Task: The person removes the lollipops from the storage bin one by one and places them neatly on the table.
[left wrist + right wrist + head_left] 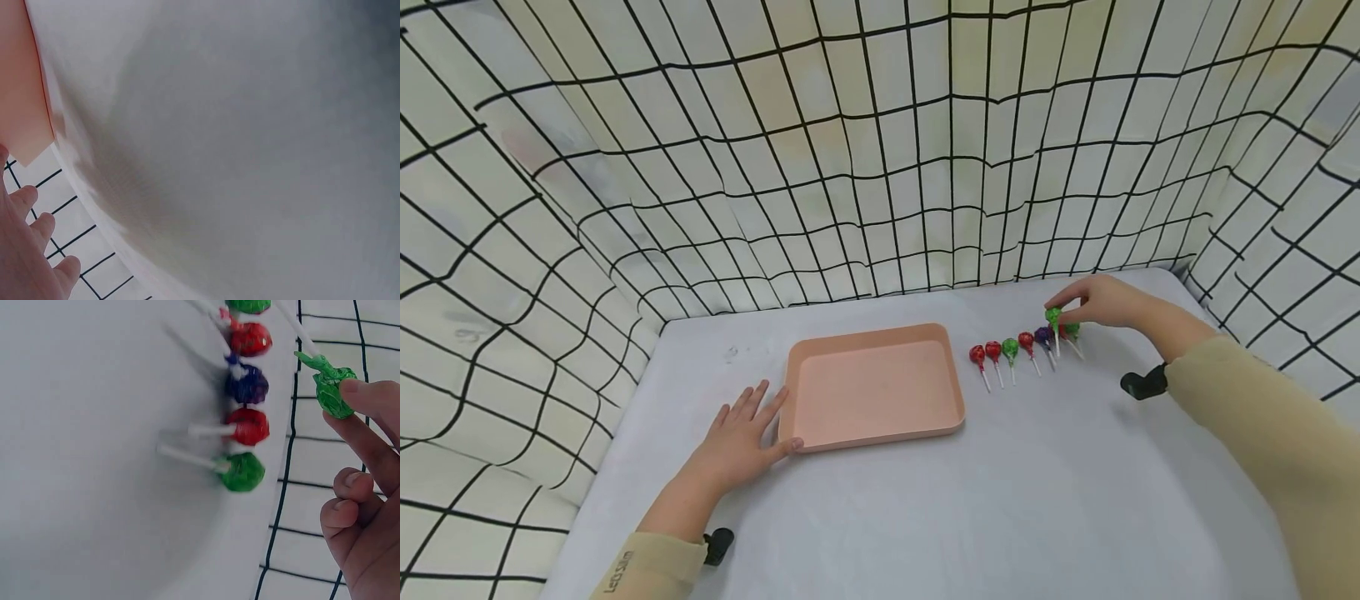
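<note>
My right hand (1105, 302) pinches a green-wrapped lollipop (336, 394) by its candy end between thumb and index finger, above the table at the row's right end, its white stick pointing down in the head view. Beneath and to the left lies a row of lollipops: a purple one (249, 386), a red one (253, 428) and a green one (244, 472) among several. The held lollipop and fingers partly cover the rightmost ones in the head view. My left hand (739, 446), fingers spread, touches the left edge of a pink rectangular tray (876, 387), which holds nothing.
A white-covered table (985, 508) carries everything. White cloth walls with a black grid (895, 167) rise behind and at both sides. Black wrist pieces (1144, 383) show beside the beige sleeves (1262, 417).
</note>
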Motion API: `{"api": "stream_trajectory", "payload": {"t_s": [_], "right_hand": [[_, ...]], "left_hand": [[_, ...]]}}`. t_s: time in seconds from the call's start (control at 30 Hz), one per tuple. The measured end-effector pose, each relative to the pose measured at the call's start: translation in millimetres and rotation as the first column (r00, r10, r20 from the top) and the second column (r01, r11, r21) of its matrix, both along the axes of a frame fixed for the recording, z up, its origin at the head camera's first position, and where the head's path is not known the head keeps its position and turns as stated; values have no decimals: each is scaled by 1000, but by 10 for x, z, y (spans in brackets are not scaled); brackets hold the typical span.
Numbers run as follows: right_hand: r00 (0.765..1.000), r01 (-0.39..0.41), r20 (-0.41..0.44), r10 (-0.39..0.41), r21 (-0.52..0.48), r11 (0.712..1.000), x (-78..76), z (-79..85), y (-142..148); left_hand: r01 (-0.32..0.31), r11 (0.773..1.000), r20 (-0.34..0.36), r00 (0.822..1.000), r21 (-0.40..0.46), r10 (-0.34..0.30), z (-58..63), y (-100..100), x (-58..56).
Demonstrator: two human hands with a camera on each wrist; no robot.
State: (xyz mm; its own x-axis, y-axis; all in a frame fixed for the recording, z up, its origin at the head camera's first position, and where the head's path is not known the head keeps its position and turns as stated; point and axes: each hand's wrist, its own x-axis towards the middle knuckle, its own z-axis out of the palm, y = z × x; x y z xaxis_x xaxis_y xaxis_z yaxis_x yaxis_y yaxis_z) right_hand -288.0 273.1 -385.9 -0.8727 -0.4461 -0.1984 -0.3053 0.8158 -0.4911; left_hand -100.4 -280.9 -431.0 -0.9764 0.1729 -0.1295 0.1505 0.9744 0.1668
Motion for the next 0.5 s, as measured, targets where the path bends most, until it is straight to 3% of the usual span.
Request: {"api": "stream_trajectory", "payload": {"t_s": [0.5], "right_hand": [[1000,22,12,-22,30,999,-3,-28,437]], "left_hand": [[0,1000,-5,1000,-5,0,-7,-7,-3]]}}
